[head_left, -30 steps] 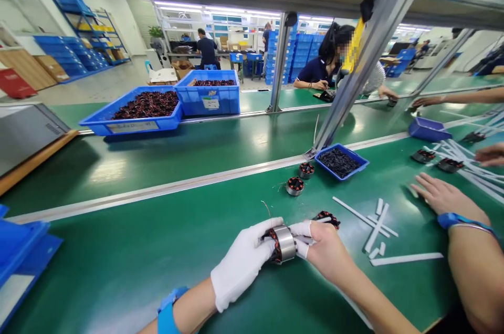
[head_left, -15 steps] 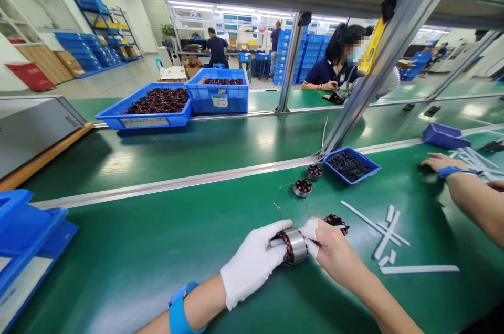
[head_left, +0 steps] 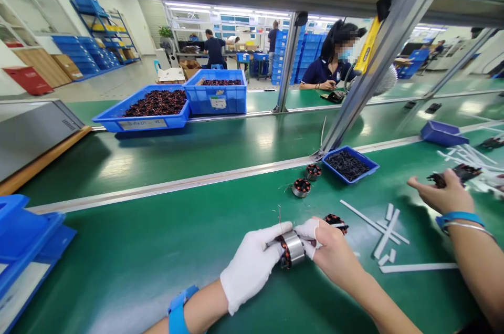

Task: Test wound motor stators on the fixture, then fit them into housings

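Observation:
A metal-ringed motor stator [head_left: 294, 248] with copper windings lies on its side between my hands, low over the green bench. My left hand [head_left: 252, 263], in a white glove, is closed round its left end; a thin wire sticks up there. My right hand [head_left: 334, 247], with white covers on the fingertips, pinches at the stator's right end; what lies between those fingertips is partly hidden. Just behind my right hand sits another stator [head_left: 332, 218] with a white strip across it. Farther back stand two more stators, a nearer one [head_left: 301, 188] and a farther one [head_left: 314, 172].
White strips [head_left: 388, 234] lie scattered right of my hands. A blue tray [head_left: 370, 171] holds small black pieces. A co-worker's hand [head_left: 452, 195] holds a dark part at right. Blue bins [head_left: 216, 103] stand beyond the metal rail [head_left: 177, 179]; stacked blue trays [head_left: 31, 250] are at left.
The stator has tilted slightly in my hands, and the white piece at its left end no longer shows. At right, the co-worker's hand has moved nearer and now holds a dark part.

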`<state>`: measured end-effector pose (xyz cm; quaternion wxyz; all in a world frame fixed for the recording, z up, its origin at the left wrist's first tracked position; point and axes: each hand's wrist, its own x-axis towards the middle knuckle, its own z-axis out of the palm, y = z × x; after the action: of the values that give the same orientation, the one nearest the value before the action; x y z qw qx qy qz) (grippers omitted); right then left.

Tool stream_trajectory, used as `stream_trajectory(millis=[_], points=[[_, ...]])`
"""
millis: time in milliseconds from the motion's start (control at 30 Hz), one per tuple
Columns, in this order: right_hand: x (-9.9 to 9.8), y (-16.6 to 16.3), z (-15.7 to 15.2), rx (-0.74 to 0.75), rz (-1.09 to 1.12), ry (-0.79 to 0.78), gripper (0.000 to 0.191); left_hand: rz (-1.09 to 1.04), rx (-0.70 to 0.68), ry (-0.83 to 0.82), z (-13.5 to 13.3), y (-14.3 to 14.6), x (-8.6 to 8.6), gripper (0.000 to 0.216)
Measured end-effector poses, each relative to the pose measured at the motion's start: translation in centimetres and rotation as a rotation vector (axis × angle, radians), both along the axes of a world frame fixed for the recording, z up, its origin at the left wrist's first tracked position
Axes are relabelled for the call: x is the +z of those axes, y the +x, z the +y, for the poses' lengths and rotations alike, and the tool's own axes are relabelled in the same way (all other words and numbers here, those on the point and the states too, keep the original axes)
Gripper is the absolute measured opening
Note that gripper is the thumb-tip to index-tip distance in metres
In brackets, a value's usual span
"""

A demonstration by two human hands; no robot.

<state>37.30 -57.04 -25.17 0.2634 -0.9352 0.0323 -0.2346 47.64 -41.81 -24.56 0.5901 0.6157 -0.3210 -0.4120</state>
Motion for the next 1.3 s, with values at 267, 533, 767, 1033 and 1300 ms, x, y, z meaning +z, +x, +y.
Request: stream_trajectory(millis=[267,533,767,1033,1300], points=[[-0.3,-0.2,-0.1,0.185,0.065,-0.108,0.026,-0.239,-0.02,-0.033,0.1,0.2,1.0,0.051],[-0.8,-0.5,0.0,0.203,0.017,-0.215,0.023,-0.276,-0.023,0.011,0.0,0.3,1.0,0.051],[-1.1,-0.4,-0.3,0.188,0.01,-0.204,0.021,-0.308,-0.052,0.018,0.0,0.4,1.3,0.053],[-0.2,-0.7,-0.6,0.168,0.189,-0.078,0.021,-0.23,-0.057,0.095,-0.1,0.7,0.3,0.044],[-1.0,-4.2,-12.7,-0.789,0.417,-0.129,0.021,-0.014,-0.087,0.039,0.1,1.7,0.8,0.043]])
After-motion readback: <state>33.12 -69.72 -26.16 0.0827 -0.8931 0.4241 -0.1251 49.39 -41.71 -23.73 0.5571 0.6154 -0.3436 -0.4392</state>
